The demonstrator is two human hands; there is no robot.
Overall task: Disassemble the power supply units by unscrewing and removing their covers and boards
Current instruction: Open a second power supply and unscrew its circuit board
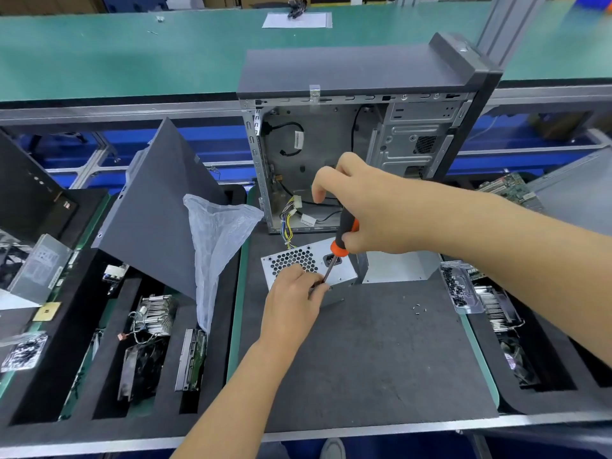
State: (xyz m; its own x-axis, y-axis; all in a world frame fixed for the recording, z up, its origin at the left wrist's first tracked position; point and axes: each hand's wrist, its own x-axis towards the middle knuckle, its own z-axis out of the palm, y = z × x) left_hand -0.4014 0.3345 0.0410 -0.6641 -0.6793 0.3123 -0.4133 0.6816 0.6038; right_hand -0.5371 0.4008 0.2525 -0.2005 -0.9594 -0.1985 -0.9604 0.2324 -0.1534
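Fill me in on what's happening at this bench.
A person is taking apart a power supply on the dark mat. The right hand grips an orange-and-black screwdriver, its tip down at the unit's near edge, where the left hand holds the unit and steadies the tip. The cover looks still on. An opened computer case stands just behind, with loose wires trailing toward the unit. A few loose screws lie on the mat to the right.

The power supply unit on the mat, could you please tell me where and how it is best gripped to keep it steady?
Grip the power supply unit by its near lower corner, from the near left, as the left hand does. That keeps the honeycomb grille face clear for the screwdriver, which the right hand brings down from above right.
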